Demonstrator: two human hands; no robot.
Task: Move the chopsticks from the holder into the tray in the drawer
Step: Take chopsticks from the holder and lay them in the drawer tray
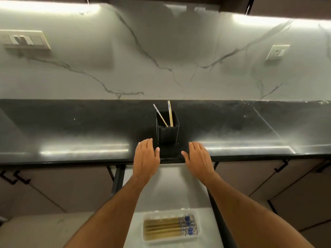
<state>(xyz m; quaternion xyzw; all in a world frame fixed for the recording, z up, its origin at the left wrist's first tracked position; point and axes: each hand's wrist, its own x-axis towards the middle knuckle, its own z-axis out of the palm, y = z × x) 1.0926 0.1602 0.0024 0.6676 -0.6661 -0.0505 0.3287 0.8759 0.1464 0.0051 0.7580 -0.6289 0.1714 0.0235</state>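
Observation:
A black square holder [167,131] stands on the black countertop [71,133] near its front edge. Three chopsticks [170,113] stick up out of it, one leaning left, two upright. Below, in the open drawer [172,192], a clear plastic tray [172,226] holds several chopsticks [166,228] lying side by side, their blue-patterned ends to the right. My left hand [146,157] lies flat on the counter edge just left of the holder, empty. My right hand [198,158] lies flat just right of it, also empty.
A marble backsplash rises behind the counter with a switch plate [25,40] at left and a socket [276,51] at right. Closed cabinet doors with black handles [282,166] flank the open drawer.

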